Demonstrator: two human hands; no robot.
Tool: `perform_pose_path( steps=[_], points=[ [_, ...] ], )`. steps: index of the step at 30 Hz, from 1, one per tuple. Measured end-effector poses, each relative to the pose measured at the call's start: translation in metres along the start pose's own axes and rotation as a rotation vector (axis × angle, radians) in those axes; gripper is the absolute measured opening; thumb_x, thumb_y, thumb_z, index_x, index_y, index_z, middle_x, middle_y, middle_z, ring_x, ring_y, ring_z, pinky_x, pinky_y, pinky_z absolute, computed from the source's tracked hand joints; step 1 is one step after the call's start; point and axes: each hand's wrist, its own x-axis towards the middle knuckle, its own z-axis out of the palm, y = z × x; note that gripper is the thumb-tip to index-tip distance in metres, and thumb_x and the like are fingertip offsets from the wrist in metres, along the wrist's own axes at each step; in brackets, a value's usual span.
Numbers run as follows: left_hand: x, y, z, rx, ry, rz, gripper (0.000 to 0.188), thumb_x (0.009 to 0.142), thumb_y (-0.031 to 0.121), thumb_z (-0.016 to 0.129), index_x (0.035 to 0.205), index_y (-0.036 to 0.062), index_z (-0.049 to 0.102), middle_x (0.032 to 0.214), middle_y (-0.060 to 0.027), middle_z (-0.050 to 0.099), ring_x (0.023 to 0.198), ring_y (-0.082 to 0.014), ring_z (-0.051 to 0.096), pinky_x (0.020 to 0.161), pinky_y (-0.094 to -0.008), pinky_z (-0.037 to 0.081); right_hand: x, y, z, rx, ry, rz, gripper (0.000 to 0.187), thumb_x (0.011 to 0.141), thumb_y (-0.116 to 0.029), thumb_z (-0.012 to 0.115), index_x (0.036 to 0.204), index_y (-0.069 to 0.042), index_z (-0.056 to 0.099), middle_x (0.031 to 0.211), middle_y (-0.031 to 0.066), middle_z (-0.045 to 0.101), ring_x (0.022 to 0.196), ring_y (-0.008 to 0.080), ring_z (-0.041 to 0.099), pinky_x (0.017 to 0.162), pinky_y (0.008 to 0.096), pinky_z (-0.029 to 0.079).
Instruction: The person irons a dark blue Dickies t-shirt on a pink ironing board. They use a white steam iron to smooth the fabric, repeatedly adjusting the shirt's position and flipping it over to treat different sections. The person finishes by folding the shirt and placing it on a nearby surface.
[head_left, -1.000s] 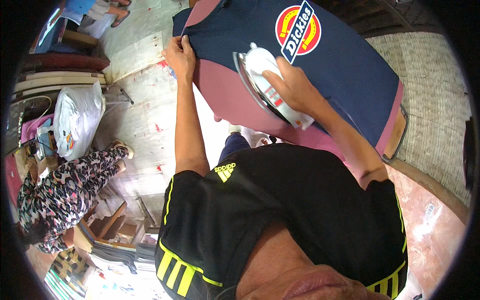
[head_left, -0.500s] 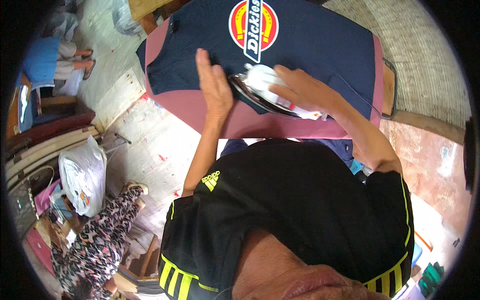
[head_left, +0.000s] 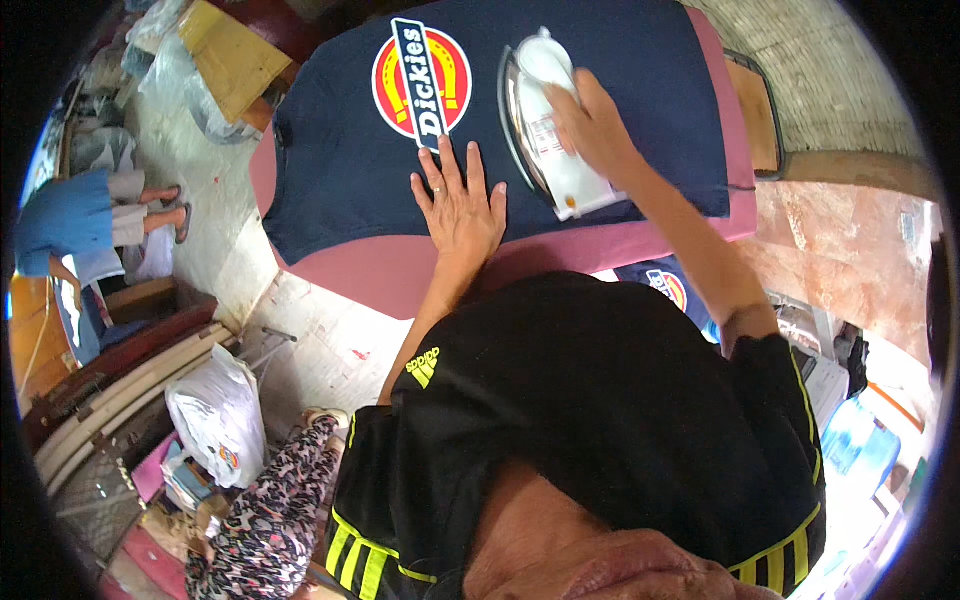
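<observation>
A dark navy garment [head_left: 330,140], probably a shirt, lies spread over a pink-covered ironing board [head_left: 350,275]. On it is a round red, yellow and white print [head_left: 457,75]. My right hand [head_left: 598,130] grips a white clothes iron [head_left: 553,150] that rests on the cloth to the right of the print. The iron's handle is mostly hidden by my fingers. My left hand [head_left: 463,210] lies flat with its fingers spread on the cloth just below the print. A ring shows on one finger.
Another dark printed garment [head_left: 668,283] shows below the board's near edge. At left are a stuffed white plastic bag [head_left: 215,415], a person in patterned clothing [head_left: 275,520] and a person in a blue top [head_left: 75,215]. A blue water jug [head_left: 855,440] stands at lower right.
My right hand has moved the iron away from me and swung its tip upward. My left hand has gone from raised on edge to flat on the cloth. The print appears further left.
</observation>
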Motion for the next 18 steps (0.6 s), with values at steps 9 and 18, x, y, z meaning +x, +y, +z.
perform_pose_path(
  steps=[9, 18],
  points=[
    [0.012, 0.002, -0.009, 0.067, -0.087, 0.032, 0.076, 0.091, 0.049, 0.062, 0.149, 0.0039, 0.041, 0.16, -0.0274, 0.022, 0.148, -0.0532, 0.014, 0.111, -0.0733, 0.014, 0.127, -0.044, -0.018, -0.336, -0.086, -0.263, 0.05, 0.1, -0.038, 0.052, 0.12, 0.007, 0.055, 0.107, 0.0318, 0.067, 0.104, 0.0464, 0.066, 0.087, 0.0484, 0.054],
    [0.057, 0.047, 0.036, -0.019, -0.048, 0.333, 0.095, 0.09, 0.066, 0.056, 0.149, -0.005, 0.034, 0.16, -0.027, 0.023, 0.147, -0.0525, 0.016, 0.112, -0.0706, 0.017, -0.01, 0.033, -0.119, -0.387, -0.148, -0.142, 0.033, 0.103, -0.033, 0.054, 0.111, -0.001, 0.051, 0.08, 0.0224, 0.062, 0.068, 0.0269, 0.064, 0.063, 0.0418, 0.048]
  ],
)
